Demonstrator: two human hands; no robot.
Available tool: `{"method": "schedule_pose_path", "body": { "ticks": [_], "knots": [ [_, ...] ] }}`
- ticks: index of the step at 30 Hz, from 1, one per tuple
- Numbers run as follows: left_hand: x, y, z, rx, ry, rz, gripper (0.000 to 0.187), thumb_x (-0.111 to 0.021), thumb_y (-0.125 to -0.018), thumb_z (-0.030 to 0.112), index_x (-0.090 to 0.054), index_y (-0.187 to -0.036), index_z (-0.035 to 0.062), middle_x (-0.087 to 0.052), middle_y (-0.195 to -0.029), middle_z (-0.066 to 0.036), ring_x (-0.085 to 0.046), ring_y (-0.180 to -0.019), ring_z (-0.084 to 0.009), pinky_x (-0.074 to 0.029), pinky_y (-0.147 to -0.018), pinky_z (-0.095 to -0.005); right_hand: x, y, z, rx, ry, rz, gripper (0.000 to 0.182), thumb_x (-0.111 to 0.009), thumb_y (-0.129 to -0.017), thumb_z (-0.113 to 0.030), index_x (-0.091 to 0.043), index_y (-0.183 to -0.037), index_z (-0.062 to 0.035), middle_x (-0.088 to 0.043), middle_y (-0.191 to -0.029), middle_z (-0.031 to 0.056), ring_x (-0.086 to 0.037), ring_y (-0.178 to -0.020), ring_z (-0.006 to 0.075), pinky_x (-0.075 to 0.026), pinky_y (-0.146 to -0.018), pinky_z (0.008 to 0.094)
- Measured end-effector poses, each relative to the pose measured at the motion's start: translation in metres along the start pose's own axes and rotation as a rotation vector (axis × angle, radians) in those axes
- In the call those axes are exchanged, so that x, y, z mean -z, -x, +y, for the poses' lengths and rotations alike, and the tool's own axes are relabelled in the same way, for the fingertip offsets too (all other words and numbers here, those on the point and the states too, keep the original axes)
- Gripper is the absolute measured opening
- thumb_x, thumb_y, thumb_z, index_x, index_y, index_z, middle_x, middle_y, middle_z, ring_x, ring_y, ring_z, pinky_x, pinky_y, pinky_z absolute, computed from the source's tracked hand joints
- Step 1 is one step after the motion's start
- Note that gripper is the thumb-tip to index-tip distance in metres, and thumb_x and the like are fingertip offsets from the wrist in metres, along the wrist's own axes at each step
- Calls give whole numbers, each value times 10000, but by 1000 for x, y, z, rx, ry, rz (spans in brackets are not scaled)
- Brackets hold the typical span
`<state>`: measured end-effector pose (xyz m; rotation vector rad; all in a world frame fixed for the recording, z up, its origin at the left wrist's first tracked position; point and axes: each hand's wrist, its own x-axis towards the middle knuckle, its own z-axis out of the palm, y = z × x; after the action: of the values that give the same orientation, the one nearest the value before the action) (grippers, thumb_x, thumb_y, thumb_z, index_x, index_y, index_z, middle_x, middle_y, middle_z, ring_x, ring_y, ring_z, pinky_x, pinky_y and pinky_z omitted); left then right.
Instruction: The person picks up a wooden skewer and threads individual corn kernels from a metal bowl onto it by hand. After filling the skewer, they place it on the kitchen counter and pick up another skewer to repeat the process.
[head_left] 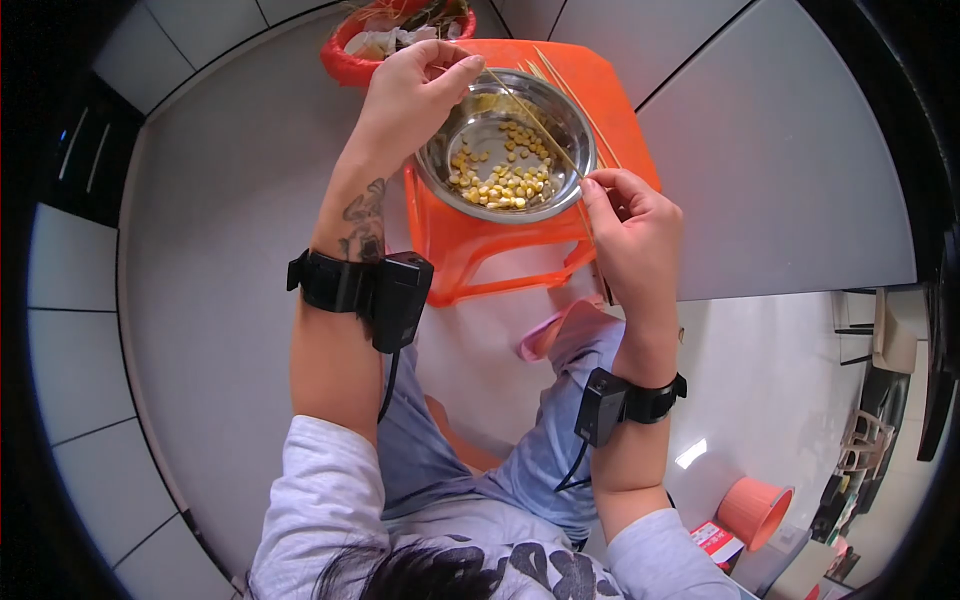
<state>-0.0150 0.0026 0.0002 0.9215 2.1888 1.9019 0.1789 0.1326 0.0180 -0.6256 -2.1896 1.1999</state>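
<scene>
A thin bamboo skewer slants across a steel bowl, between my two hands. My left hand pinches its far end above the bowl's upper left rim. Near the bowl's right rim, my right hand has thumb and fingers closed on the lower end. Loose yellow corn kernels lie in the bowl, most of them gathered toward the near side. The bowl stands on an orange plastic stool. More skewers rest on the stool, to the right of the bowl.
A red-lined basket holding scraps stands beyond the stool at the left. A grey panel borders the stool's right side. Below are a pink slipper and, farther right, a pink bin beside a red and white box.
</scene>
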Motion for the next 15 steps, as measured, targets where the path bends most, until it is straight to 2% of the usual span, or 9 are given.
{"method": "schedule_pose_path", "body": {
  "ticks": [2, 9, 11, 15],
  "knots": [
    [1, 0, 2, 12, 57, -71, 234, -629, -924, 178, -641, -1053, -17, -668, -899, -52, -641, -857, -106, -520, -802, -227, 0, 0, 0, 3, 0, 0, 142, -639, -852, -76, -677, -874, 59, -610, -588, 70, -533, -527, 76, -425, -509, 247],
    [2, -1, 1, 21, 276, -94, 235, -661, -902, 137, -646, -1078, -18, -683, -966, -97, -673, -906, -156, -546, -845, -258, 1, -2, 9, -7, -47, -44, 138, -662, -840, -79, -694, -877, 50, -625, -596, 50, -541, -533, 62, -432, -510, 232],
    [-1, 0, 5, 33, 383, -10, 250, -656, -900, 108, -648, -1120, -11, -685, -1015, -118, -675, -942, -174, -547, -881, -258, 5, -3, 12, -2, -67, -34, 138, -665, -840, -81, -697, -879, 48, -626, -598, 44, -539, -534, 58, -431, -508, 229],
    [2, -1, 2, 42, 471, 5, 262, -650, -897, 75, -650, -1149, 2, -683, -1049, -129, -665, -981, -177, -543, -904, -256, 11, -4, 12, 3, -92, -17, 138, -672, -845, -94, -699, -876, 38, -608, -587, 17, -523, -531, 45, -418, -502, 218]
  ]
}}
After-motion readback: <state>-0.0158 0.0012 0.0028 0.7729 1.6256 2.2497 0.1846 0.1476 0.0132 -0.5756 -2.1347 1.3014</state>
